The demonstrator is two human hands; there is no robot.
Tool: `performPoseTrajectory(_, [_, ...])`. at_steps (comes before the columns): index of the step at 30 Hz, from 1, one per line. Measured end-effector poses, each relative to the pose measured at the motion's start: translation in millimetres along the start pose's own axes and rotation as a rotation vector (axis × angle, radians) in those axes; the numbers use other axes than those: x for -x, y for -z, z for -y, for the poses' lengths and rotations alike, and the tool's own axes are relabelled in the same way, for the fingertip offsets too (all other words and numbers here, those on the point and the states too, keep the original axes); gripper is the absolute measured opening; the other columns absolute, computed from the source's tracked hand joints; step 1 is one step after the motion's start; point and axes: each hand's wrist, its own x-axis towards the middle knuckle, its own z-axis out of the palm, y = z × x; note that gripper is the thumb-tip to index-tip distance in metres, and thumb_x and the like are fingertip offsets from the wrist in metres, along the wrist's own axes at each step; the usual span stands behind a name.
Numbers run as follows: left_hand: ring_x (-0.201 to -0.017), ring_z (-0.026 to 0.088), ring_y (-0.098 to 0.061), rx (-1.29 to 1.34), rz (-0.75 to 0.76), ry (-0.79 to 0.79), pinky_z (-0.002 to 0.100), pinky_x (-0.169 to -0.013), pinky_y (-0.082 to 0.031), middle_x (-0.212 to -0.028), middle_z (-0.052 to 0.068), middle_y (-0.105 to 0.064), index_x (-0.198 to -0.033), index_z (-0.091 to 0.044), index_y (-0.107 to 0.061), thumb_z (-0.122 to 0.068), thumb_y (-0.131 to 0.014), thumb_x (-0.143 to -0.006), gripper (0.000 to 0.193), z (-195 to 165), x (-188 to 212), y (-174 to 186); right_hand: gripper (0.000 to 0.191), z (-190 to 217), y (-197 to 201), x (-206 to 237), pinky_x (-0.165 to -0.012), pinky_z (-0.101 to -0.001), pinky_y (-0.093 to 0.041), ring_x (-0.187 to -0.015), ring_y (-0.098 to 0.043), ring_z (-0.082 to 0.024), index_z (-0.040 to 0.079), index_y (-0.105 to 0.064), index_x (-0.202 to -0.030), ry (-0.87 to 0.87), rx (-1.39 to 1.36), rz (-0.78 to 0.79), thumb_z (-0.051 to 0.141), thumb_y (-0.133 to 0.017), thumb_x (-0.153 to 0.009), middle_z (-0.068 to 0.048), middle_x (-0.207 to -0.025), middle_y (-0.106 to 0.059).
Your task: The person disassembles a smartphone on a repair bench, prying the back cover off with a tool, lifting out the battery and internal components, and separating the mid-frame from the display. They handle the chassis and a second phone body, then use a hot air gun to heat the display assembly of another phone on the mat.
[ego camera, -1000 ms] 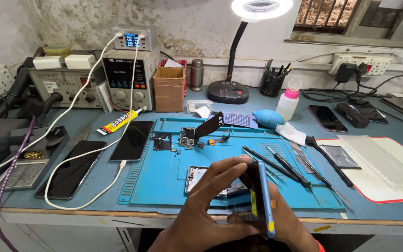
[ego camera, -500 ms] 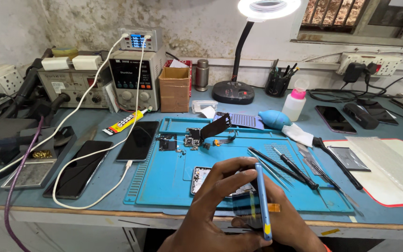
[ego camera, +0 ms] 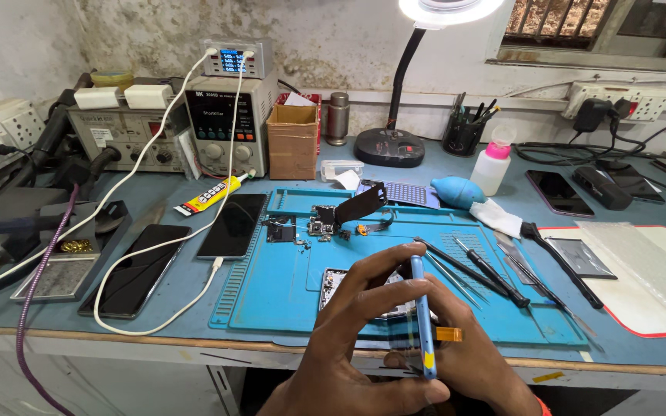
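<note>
Two hands are seen low in the head view, closed together around a blue-edged smartphone (ego camera: 423, 316) that is held upright on its edge, just above the near rim of the blue repair mat (ego camera: 271, 293). The left hand (ego camera: 348, 347) is wrapped around the phone from the left, its fingers (ego camera: 379, 266) curled over the top edge, while the right hand (ego camera: 472, 354) is pressed against the other side, its fingers narrowly closed on the frame. A small orange tab (ego camera: 449, 333) is seen sticking out from the phone's right side. Behind the hands, an opened phone body (ego camera: 333, 281) is laid flat on the mat, partly hidden by the left hand. Farther back on the mat, a small circuit board (ego camera: 322, 225) and a dark flex strip (ego camera: 361, 204) are placed near loose parts. To the right of the hands, tweezers and a black-handled screwdriver (ego camera: 491, 271) are laid slanted across the mat. On the surface (ego camera: 194, 308) left of the mat, two dark phones are laid flat: the nearer to the mat (ego camera: 233, 223) and another (ego camera: 136, 266) farther left, with a white cable (ego camera: 156, 246) run across them. A yellow glue tube (ego camera: 210, 195) is laid beside them. At the back, a power supply unit (ego camera: 221, 123), a cardboard box (ego camera: 293, 141) and a ring lamp's black base (ego camera: 388, 146) are stood near the wall.
</note>
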Motion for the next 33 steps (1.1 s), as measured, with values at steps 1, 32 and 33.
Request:
performPoseTrajectory(1, [-0.154,0.037,-0.045,0.004,-0.002,0.001,0.051,-0.132,-0.040,-0.163,0.021,-0.045,-0.148,-0.014,-0.054,-0.030,-0.087,-0.091,0.068,0.1,0.0,-0.1,0.091,0.4,-0.2,0.5,-0.090,-0.0374,-0.064,-0.111,-0.072,-0.021,0.009,-0.052,-0.138,-0.002,-0.008,-0.001,0.005,-0.093,-0.057,-0.005,-0.126,-0.065])
performPoseTrajectory(32, [-0.149,0.033,-0.045,0.110,-0.030,-0.083,0.047,-0.126,-0.039,-0.161,0.024,-0.045,-0.156,-0.017,-0.034,-0.015,-0.084,-0.095,0.079,8.1,7.9,-9.3,0.107,-26.3,3.2,-0.5,-0.097,-0.0432,-0.055,-0.124,-0.066,-0.025,0.010,-0.046,-0.151,-0.043,0.137,-0.072,0.018,-0.096,-0.056,-0.010,-0.140,-0.059])
performPoseTrajectory(33, [-0.149,0.033,-0.045,0.102,-0.030,-0.087,0.047,-0.126,-0.039,-0.161,0.024,-0.045,-0.156,-0.017,-0.034,-0.015,-0.084,-0.095,0.078,7.9,7.6,-9.3,0.108,-26.7,3.2,-0.6,-0.098,-0.0430,-0.054,-0.124,-0.066,-0.025,0.010,-0.045,-0.152,-0.030,0.128,-0.071,0.018,-0.095,-0.057,-0.010,-0.140,-0.059])
